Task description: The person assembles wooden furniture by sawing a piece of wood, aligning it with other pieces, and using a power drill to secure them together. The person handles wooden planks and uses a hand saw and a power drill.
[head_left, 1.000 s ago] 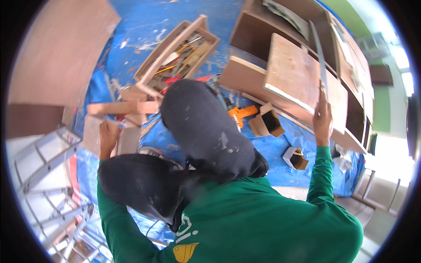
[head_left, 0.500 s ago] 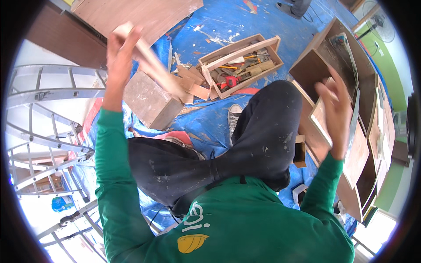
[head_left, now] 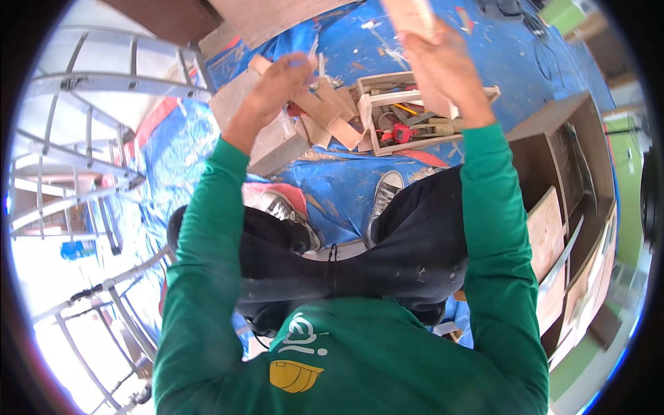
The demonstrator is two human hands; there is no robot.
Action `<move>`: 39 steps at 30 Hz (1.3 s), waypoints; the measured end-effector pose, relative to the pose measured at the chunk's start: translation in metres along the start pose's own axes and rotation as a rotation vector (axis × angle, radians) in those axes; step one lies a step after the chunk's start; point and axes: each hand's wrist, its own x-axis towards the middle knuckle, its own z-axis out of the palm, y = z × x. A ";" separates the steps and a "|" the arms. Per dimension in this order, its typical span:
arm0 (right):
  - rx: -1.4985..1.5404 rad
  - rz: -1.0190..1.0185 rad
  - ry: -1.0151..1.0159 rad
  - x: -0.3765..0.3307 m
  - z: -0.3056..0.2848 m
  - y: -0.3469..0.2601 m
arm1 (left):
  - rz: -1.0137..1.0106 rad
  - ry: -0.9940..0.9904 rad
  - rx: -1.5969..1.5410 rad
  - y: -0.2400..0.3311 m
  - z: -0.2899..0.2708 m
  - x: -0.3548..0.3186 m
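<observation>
Overhead, the right hand (head_left: pixel 443 66) is raised with its fingers wrapped round the lower end of a pale wooden offcut (head_left: pixel 408 14), whose top runs out of the picture. The left hand (head_left: pixel 277 86) is lifted beside it, well apart from the offcut, blurred; its fingers look loosely curled, though whether they pinch anything I cannot tell. Below both hands, on the blue tarpaulin (head_left: pixel 346 180), lie scattered wood scraps (head_left: pixel 332 117) against a grey block (head_left: pixel 270 138), and just right of them an open wooden tool tray (head_left: pixel 377 97) with a red-handled tool (its kind is too small to tell). A brown cabinet carcass (head_left: pixel 567 207) lies on its side to the right, a metal ladder (head_left: pixel 90 138) to the left. Judging from this, one piece is picked and in hand, not yet fitted anywhere; the rest of the scraps lie unsorted.
</observation>
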 end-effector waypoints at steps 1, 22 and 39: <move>0.032 0.014 -0.005 0.010 -0.004 0.004 | -0.109 -0.119 0.167 -0.011 -0.014 -0.015; 0.058 0.196 0.001 0.023 -0.036 0.067 | -0.460 0.294 0.871 -0.256 -0.217 -0.441; 0.503 0.196 0.227 0.004 0.005 -0.007 | -0.203 0.223 1.014 -0.368 -0.271 -0.322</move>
